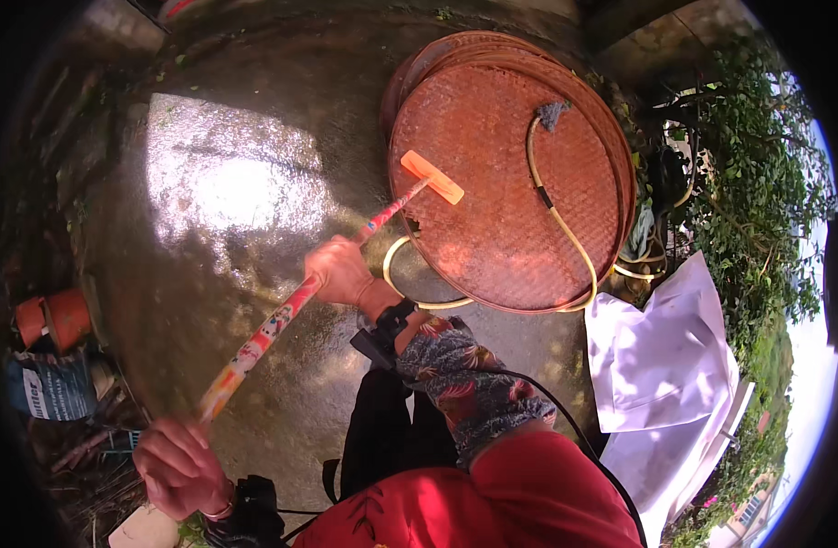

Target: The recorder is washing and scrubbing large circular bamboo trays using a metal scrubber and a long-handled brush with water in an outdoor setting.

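A long-handled brush or scraper with a flat orange head [432, 178] reaches up and to the right; its underside is hidden. My right hand [340, 270] grips the middle of its patterned pole [264, 339]. Lower left, my left hand [179, 466] is closed round the pole's near end. The orange head is over the left part of the top tray in a stack of large round woven trays [487, 233]. Across that tray lies a yellow hose [569, 233] with a black band, its end by a grey rag-like bundle [550, 116].
The concrete floor [254, 274] looks wet, with a bright sunlit patch. Orange-brown pots [68, 318] and a printed bag [56, 387] stand at the left. White sheeting [658, 349] lies at the right beside leafy plants [754, 192]. A black cable [569, 418] runs past my sleeve.
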`<state>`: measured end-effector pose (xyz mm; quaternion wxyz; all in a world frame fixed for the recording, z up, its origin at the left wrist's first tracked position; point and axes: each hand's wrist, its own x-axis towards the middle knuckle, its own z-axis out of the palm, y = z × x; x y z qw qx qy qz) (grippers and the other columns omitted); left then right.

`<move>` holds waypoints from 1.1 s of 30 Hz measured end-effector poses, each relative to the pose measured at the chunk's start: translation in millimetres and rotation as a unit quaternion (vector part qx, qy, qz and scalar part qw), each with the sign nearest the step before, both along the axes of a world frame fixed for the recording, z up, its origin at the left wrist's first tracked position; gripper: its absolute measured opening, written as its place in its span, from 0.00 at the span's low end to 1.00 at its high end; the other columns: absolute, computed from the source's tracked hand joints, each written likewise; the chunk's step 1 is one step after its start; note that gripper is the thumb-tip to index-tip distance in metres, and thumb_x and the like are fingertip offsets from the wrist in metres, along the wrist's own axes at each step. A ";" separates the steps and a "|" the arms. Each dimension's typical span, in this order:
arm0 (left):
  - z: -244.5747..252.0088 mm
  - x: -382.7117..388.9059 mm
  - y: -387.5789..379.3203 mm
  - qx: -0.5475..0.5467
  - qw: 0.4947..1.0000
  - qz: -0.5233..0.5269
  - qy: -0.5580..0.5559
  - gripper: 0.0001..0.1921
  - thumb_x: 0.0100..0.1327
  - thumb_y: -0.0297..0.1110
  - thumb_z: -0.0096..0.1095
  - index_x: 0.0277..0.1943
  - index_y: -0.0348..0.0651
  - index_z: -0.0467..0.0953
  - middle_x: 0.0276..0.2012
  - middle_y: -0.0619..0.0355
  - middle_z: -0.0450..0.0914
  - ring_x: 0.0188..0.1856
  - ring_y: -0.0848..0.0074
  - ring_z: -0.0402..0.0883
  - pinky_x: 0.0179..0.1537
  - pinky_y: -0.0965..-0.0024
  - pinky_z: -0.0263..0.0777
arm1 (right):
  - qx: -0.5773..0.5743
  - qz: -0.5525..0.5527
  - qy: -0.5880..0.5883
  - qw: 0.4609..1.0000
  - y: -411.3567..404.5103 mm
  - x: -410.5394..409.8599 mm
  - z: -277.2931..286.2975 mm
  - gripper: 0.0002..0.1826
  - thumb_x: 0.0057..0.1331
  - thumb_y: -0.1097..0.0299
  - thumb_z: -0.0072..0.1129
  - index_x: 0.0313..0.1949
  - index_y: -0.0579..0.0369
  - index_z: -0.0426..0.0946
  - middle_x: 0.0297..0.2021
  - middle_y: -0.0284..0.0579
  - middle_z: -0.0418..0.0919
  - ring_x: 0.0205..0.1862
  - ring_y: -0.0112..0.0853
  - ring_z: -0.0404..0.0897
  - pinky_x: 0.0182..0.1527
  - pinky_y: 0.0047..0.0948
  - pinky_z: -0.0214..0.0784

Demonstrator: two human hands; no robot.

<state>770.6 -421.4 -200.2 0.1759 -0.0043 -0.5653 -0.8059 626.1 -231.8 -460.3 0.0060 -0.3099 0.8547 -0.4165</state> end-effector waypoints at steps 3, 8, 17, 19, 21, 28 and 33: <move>-28.2 -45.7 40.3 -0.046 0.999 -0.010 0.007 0.22 0.65 0.38 0.49 0.14 0.47 0.56 0.15 0.62 0.64 0.25 0.77 0.65 0.33 0.71 0.60 | 0.007 -0.050 0.035 0.998 23.7 -59.4 -25.7 0.11 0.42 0.59 0.63 0.17 0.47 0.69 0.20 0.39 0.72 0.30 0.41 0.73 0.39 0.37 0.62; 11.3 -18.4 7.3 -0.065 0.997 -0.034 0.029 0.22 0.63 0.39 0.49 0.14 0.52 0.54 0.08 0.66 0.54 0.12 0.79 0.55 0.24 0.70 0.59 | -0.031 -0.006 -0.021 0.999 -10.5 1.1 8.4 0.10 0.42 0.60 0.63 0.17 0.46 0.70 0.19 0.36 0.71 0.30 0.37 0.73 0.38 0.34 0.60; -96.7 -165.3 57.4 -0.064 0.997 -0.020 0.035 0.20 0.66 0.34 0.41 0.16 0.48 0.54 0.15 0.62 0.60 0.22 0.75 0.61 0.33 0.65 0.60 | 0.038 -0.065 0.039 0.996 48.9 -177.2 -79.2 0.11 0.44 0.60 0.60 0.16 0.50 0.70 0.21 0.41 0.75 0.32 0.41 0.74 0.41 0.39 0.62; -117.4 -212.0 67.9 -0.087 0.995 -0.032 0.032 0.20 0.65 0.33 0.42 0.16 0.47 0.54 0.14 0.61 0.59 0.21 0.74 0.60 0.33 0.64 0.60 | 0.034 -0.076 0.038 0.996 58.5 -215.6 -86.5 0.10 0.44 0.61 0.60 0.16 0.50 0.70 0.21 0.41 0.75 0.32 0.41 0.74 0.41 0.39 0.62; -95.3 -234.5 57.5 -0.087 0.991 -0.090 0.043 0.20 0.66 0.34 0.41 0.15 0.48 0.53 0.14 0.62 0.59 0.20 0.74 0.60 0.32 0.63 0.60 | 0.045 -0.112 0.034 0.992 58.0 -225.7 -83.4 0.08 0.43 0.62 0.59 0.16 0.49 0.71 0.21 0.41 0.75 0.31 0.40 0.75 0.41 0.39 0.62; 1.4 -289.0 22.7 -0.100 0.990 -0.046 -0.084 0.22 0.71 0.40 0.35 0.17 0.52 0.54 0.15 0.64 0.56 0.23 0.78 0.58 0.34 0.71 0.60 | -0.075 -0.119 -0.042 0.989 5.8 -236.7 -24.6 0.11 0.38 0.62 0.63 0.16 0.48 0.67 0.18 0.38 0.71 0.28 0.37 0.74 0.36 0.35 0.62; -104.5 -404.4 74.8 -0.025 0.997 -0.035 -0.062 0.19 0.68 0.36 0.40 0.18 0.49 0.56 0.14 0.63 0.56 0.21 0.73 0.59 0.34 0.63 0.64 | 0.114 -0.157 -0.008 0.981 101.6 -373.1 -90.7 0.12 0.41 0.55 0.61 0.15 0.48 0.73 0.22 0.41 0.76 0.34 0.39 0.76 0.39 0.40 0.61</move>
